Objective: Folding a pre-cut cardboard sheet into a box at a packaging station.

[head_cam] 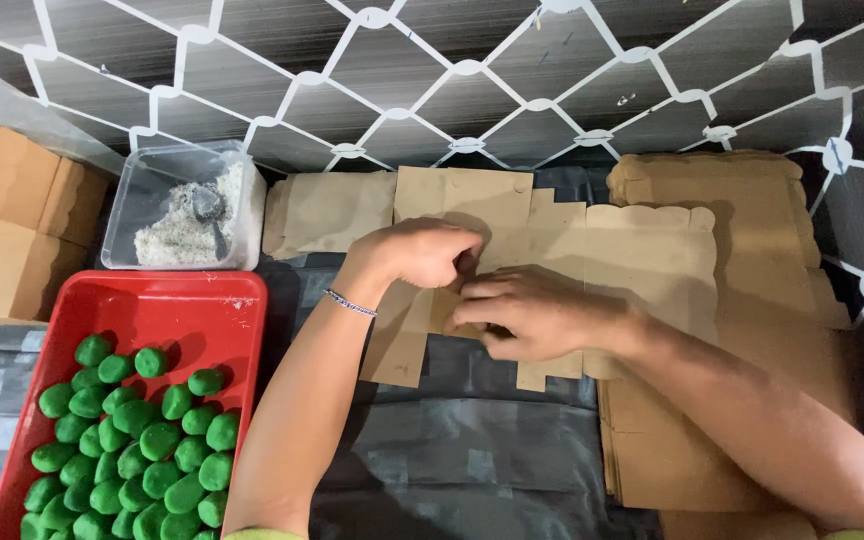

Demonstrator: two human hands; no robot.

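Both hands are placed on a flat brown cardboard sheet [512,240]: the left hand [422,252] is curled and pinches its flap, the right hand [532,312] presses it with fingers closed together. Green balls [132,440] are seen in a red tray [197,310] left of the left hand.

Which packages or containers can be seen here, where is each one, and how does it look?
Flat brown cardboard box blank: centre, under both hands, unfolded.
Stack of brown cardboard blanks: right side.
Brown folded boxes: far left.
Clear plastic tub: upper left, holding whitish powder.
Red rectangular tray: lower left, holding green oval pieces.
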